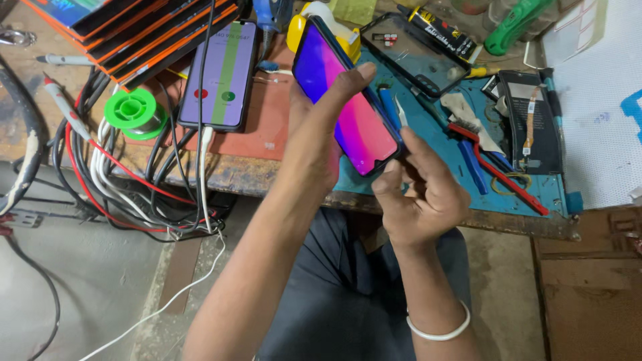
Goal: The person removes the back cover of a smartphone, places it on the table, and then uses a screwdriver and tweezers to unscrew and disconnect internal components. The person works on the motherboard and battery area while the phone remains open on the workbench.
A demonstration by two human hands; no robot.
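Nearest to the camera are the person's two forearms, the right one with a white bangle (438, 329) at the wrist. Right hand (422, 194) is curled, its fingertips pinching the lower corner of the smartphone (344, 100). Left hand (314, 137) closes its grip around the phone from behind, thumb across the front edge. The phone is lifted above the worktop (234, 175) edge, screen lit pink and violet, its long axis running from upper left down to lower right, toward the right hand. Behind it lie tweezers (401, 110) and a red brush (498, 167) on the blue mat (441, 144). Further left rest a second phone (221, 73), a green solder spool (134, 110) and tangled cables (114, 180).
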